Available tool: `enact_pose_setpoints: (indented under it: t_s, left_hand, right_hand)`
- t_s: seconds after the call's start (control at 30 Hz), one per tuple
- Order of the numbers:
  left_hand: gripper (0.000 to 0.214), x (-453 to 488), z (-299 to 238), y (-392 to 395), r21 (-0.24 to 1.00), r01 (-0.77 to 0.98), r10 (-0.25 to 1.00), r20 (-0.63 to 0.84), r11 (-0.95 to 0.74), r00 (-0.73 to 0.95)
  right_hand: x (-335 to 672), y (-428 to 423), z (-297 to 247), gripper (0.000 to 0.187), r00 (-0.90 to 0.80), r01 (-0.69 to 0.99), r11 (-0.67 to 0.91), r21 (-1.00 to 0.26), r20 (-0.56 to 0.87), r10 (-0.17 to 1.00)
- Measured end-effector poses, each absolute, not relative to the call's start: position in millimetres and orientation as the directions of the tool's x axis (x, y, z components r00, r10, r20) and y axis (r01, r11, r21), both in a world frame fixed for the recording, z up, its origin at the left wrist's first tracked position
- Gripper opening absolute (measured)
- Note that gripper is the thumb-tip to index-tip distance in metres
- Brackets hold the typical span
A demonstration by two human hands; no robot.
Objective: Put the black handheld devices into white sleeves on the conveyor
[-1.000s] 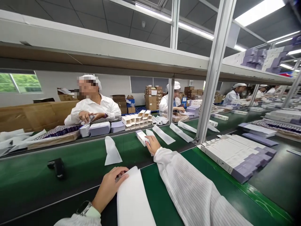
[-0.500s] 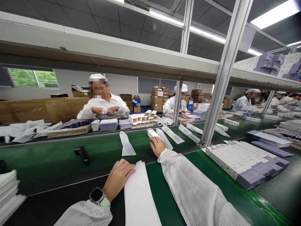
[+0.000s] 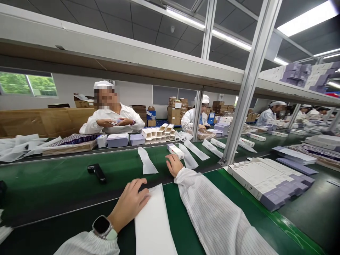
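Green belt carries a black device. Left hand, its fingers loosely spread, touches the edge of white sheets. Right hand, its fingers slightly bent and parted, is just beside a white box on the belt.

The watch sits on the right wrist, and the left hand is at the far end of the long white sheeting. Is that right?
Not quite: the watch is on the left wrist, as the head view shows. The rest holds: the left hand is at the far end of the long white sheeting.
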State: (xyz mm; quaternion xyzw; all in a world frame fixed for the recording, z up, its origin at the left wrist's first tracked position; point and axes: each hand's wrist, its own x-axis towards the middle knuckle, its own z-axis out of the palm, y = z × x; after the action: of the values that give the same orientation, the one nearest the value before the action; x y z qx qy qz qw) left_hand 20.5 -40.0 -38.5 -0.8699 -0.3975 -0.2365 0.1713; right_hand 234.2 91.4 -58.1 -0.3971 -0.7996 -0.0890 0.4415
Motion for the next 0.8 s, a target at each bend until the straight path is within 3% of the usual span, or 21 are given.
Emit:
enact_pose_setpoints:
  t_s: [0.53,0.8]
  left_hand:
    - [0.020,20.4,-38.9,-38.1,-0.194,0.736,0.562,0.529,-0.649,0.635]
    - [0.020,20.4,-37.4,-38.2,-0.218,0.755,0.612,0.469,-0.618,0.637]
  right_hand:
    - [232.9,92.5,-57.9,0.027,-0.297,0.719,0.656,-0.229,0.752,0.588]
    - [233.3,94.3,-60.7,0.028,-0.298,0.729,0.645,-0.228,0.742,0.600]
